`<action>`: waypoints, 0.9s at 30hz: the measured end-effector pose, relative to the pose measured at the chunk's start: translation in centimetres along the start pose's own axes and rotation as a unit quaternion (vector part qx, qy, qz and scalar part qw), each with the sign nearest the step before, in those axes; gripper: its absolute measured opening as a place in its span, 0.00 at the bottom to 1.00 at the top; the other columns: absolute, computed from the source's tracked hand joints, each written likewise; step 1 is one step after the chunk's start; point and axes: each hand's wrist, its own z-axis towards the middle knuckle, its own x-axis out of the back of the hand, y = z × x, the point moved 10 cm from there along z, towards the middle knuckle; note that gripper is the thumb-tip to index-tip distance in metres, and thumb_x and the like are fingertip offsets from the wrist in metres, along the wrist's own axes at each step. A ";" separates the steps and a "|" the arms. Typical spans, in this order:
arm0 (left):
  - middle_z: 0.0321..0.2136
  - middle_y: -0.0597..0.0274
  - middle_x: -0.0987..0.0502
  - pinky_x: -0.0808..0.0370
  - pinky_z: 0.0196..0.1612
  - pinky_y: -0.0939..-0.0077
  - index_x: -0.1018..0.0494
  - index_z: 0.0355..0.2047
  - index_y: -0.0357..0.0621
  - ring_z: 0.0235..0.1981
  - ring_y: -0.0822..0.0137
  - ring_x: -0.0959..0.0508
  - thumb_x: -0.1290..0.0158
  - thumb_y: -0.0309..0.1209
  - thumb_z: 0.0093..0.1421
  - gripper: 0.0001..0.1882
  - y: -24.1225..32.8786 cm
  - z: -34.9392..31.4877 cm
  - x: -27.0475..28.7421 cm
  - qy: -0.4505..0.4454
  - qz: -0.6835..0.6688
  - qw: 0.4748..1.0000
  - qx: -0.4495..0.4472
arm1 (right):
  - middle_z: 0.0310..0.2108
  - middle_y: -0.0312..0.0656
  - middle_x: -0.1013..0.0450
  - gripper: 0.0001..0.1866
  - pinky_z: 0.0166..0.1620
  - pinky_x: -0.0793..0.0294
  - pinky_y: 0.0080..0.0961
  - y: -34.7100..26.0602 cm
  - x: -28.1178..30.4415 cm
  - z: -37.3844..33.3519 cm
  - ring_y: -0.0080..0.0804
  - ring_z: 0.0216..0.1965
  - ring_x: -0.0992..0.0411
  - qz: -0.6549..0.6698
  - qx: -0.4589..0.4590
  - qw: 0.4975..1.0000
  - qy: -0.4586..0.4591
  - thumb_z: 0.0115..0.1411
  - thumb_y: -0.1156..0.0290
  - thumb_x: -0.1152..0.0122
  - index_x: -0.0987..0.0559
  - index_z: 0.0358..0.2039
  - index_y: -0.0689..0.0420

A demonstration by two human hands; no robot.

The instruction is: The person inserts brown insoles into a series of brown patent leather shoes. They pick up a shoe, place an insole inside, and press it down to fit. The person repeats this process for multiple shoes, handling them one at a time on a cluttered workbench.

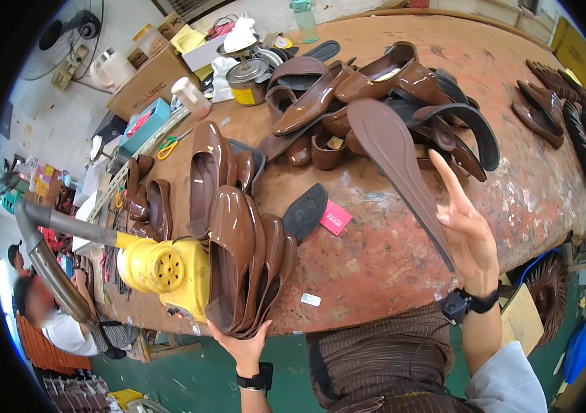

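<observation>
My left hand (pixel 243 345) grips the lower end of several nested glossy brown shoe uppers (pixel 238 251), standing them near the table's front edge. In my right hand (pixel 468 237) is a long brown shoe sole (pixel 391 155), tilted up in front of the shoe pile; the index finger stretches along it, and the other fingers are partly hidden. Behind the sole lies a heap of brown shoes (pixel 307 103) and loose soles. A dark insole piece (pixel 305 212) and a pink tag (pixel 336 217) lie between my hands. Another brown upper (pixel 203 175) stands behind the stack.
A yellow machine (pixel 162 267) with a grey hose (pixel 66 219) stands left of the stack. Scissors (pixel 168 146), a lidded metal pot (pixel 248 81) and a cardboard box (pixel 152 82) are at the far left. More shoes (pixel 537 113) lie right. A person (pixel 59 323) is at lower left.
</observation>
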 end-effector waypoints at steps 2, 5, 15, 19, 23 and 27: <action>0.67 0.45 0.49 0.54 0.72 0.54 0.56 0.69 0.37 0.69 0.49 0.49 0.22 0.39 0.36 0.68 -0.4 0.1 0.2 0.008 -0.009 0.999 0.051 | 0.54 0.51 0.26 0.34 0.51 0.24 0.26 1.1 2.4 -1.6 0.38 0.48 0.24 0.015 -0.008 0.995 0.099 0.58 0.77 0.45 0.37 0.66 0.64; 0.66 0.46 0.48 0.53 0.72 0.54 0.54 0.68 0.37 0.69 0.50 0.48 0.23 0.34 0.37 0.64 -0.5 0.5 -0.4 0.027 -0.042 0.996 0.072 | 0.58 0.51 0.29 0.30 0.49 0.21 0.34 3.3 5.6 -3.4 0.47 0.50 0.24 0.099 -0.097 0.986 -0.091 0.59 0.75 0.45 0.31 0.63 0.61; 0.67 0.36 0.51 0.49 0.70 0.53 0.60 0.69 0.33 0.68 0.46 0.46 0.25 0.28 0.42 0.64 5.2 -1.0 -1.7 0.062 -0.063 0.983 0.162 | 0.68 0.56 0.42 0.34 0.60 0.28 0.46 0.1 12.7 -4.9 0.47 0.65 0.37 -0.100 0.129 0.957 0.239 0.65 0.68 0.45 0.44 0.69 0.56; 0.68 0.31 0.55 0.50 0.71 0.51 0.66 0.70 0.29 0.69 0.40 0.49 0.25 0.31 0.42 0.69 5.4 -1.3 -1.8 0.047 -0.070 0.980 0.179 | 0.68 0.52 0.42 0.40 0.65 0.35 0.43 12.2 0.9 -5.7 0.41 0.68 0.41 -0.120 -0.225 0.964 0.072 0.66 0.57 0.40 0.46 0.70 0.61; 0.71 0.38 0.65 0.55 0.72 0.51 0.75 0.71 0.35 0.72 0.43 0.55 0.29 0.32 0.46 0.70 4.6 -1.7 -2.1 -0.035 -0.168 0.968 0.184 | 0.63 0.46 0.36 0.39 0.66 0.40 0.39 22.4 -8.4 -6.3 0.36 0.65 0.39 -0.170 -0.414 0.892 -0.064 0.64 0.52 0.38 0.40 0.67 0.63; 0.68 0.30 0.50 0.48 0.70 0.55 0.68 0.70 0.30 0.68 0.41 0.44 0.40 0.48 0.58 0.59 4.5 -0.2 -1.1 -0.080 -0.304 0.931 0.187 | 0.63 0.46 0.36 0.44 0.66 0.41 0.34 25.1 -14.0 -4.1 0.35 0.64 0.39 -0.147 -0.431 0.885 -0.096 0.63 0.52 0.37 0.46 0.69 0.64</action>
